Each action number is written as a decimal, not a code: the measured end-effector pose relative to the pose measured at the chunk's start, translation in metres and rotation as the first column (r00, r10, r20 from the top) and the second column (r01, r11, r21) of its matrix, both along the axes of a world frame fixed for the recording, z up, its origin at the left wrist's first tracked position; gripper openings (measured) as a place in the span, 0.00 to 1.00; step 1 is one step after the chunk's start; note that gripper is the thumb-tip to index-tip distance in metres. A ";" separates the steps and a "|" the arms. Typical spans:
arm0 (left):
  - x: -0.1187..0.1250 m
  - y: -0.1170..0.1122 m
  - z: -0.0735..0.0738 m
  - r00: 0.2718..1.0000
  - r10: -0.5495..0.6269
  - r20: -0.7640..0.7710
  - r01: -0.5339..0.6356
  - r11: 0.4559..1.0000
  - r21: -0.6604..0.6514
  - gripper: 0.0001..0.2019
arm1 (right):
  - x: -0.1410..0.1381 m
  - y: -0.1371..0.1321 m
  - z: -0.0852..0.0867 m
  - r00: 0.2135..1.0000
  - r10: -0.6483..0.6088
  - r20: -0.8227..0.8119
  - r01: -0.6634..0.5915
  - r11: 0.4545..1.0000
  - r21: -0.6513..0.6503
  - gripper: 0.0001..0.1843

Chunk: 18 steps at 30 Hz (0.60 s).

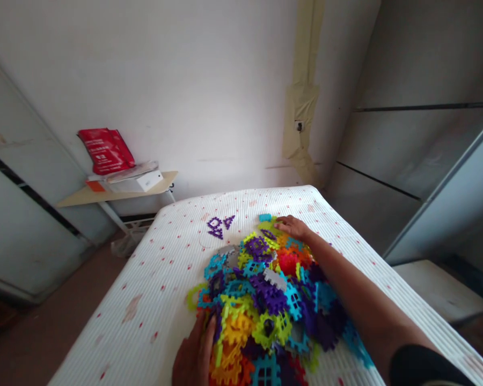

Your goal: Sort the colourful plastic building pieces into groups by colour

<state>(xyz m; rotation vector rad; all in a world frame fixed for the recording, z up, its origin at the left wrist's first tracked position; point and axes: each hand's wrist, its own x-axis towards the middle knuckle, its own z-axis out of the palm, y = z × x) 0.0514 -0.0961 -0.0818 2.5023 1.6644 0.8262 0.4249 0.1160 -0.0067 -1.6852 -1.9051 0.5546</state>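
A heap of plastic interlocking building pieces (265, 289) in purple, turquoise, lime, yellow, orange, red and grey lies on the covered surface in front of me. Along the heap's near left edge rests my left hand (195, 351), its fingers stretched out and touching a purple piece (217, 321). My right hand (293, 227) reaches across to the far end, fingers extended over a lime green piece (269, 225). Just past it lies a small turquoise piece (264, 217). Several purple pieces (216, 223) sit apart from the heap, to its far left.
The white ribbed cover (161, 284) with red specks drapes the surface. Against the wall at left stands a small table (116, 197) bearing a white box (139, 181) and a red bag (104, 150). Grey cabinet panels (386, 150) rise at right. A wall socket (299, 126) is taped around.
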 end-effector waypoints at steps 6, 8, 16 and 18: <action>0.010 0.013 0.013 0.986 -0.136 0.096 0.129 0.989 0.075 0.51 | -0.040 -0.002 0.011 0.964 0.262 -0.037 -0.265 0.958 -0.110 0.26; 0.013 0.016 0.015 0.987 -0.067 0.149 0.063 0.997 0.035 0.46 | -0.048 -0.004 0.014 0.945 0.322 -0.049 -0.326 0.937 -0.124 0.27; 0.038 0.029 0.040 0.892 0.006 0.451 0.022 0.998 -0.058 0.34 | -0.055 -0.006 0.013 0.917 0.389 -0.088 -0.398 0.909 -0.125 0.26; 0.048 0.035 0.043 0.848 -0.010 0.531 0.048 0.997 -0.059 0.35 | -0.056 -0.008 0.011 0.908 0.402 -0.117 -0.414 0.903 -0.115 0.26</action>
